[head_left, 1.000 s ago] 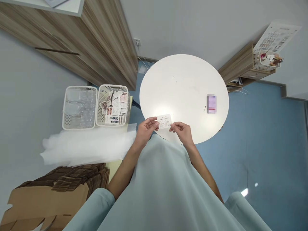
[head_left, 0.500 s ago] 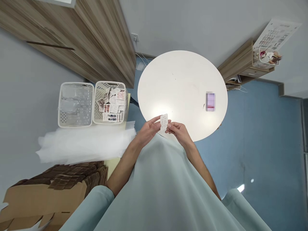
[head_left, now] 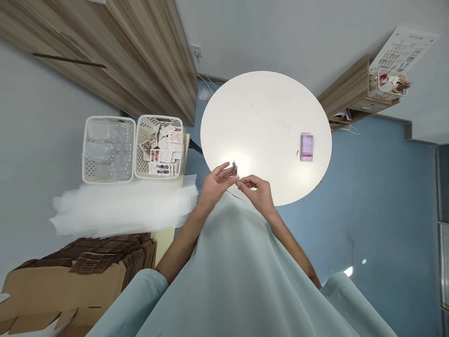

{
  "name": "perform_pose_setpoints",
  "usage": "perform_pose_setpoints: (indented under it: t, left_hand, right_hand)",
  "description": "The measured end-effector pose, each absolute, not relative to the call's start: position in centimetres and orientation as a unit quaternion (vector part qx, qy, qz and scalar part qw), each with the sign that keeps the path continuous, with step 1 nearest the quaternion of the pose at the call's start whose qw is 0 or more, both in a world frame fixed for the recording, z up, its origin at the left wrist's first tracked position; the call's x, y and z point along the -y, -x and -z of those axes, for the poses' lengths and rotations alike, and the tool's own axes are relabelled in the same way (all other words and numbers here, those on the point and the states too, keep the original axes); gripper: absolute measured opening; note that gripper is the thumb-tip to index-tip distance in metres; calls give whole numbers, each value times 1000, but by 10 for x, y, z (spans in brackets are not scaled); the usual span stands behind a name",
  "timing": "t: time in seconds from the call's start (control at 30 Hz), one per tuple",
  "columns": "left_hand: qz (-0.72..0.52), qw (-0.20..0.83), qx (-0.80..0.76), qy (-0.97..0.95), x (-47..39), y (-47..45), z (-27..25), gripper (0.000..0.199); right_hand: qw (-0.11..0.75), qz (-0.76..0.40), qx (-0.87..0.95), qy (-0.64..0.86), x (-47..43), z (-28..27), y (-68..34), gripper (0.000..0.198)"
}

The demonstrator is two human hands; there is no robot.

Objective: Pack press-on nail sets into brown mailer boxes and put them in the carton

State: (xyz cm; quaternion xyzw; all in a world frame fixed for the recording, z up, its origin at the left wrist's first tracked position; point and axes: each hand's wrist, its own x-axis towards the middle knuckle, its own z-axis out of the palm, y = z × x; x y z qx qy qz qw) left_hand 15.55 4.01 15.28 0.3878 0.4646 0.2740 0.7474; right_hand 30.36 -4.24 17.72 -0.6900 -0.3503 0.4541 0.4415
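Observation:
In the head view my left hand [head_left: 213, 188] holds a small card [head_left: 235, 167] over the near edge of the white round table [head_left: 259, 112]. The card stands nearly edge-on and shows a dark, patterned side. My right hand [head_left: 258, 192] is closed in a pinch at the card's lower end, its fingertips meeting my left thumb. Exactly what lies between the right fingertips is too small to make out.
A purple, blurred box [head_left: 307, 147] lies on the table's right. To the left stand a white basket of similar cards [head_left: 136, 161] and one of clear plastic packs [head_left: 84, 164]. White sheeting [head_left: 119, 210] and stacked cardboard [head_left: 63, 285] lie nearer.
The card has turned from its white printed face to nearly edge-on, with a dark side showing. My right hand has moved slightly left, closer to my left thumb.

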Motion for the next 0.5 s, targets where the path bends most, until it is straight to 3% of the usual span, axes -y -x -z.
perform_pose_setpoints:
  t: [0.17,0.5]
  left_hand:
    - [-292,704,-506,-403,-42,-147,-149,70]
    - [-304,680,-525,-412,-45,-145,-147,62]
  right_hand:
    - [460,-437,324,702,41,-170,-315,30]
    - [488,-476,297,669,43,-157,-328,37]
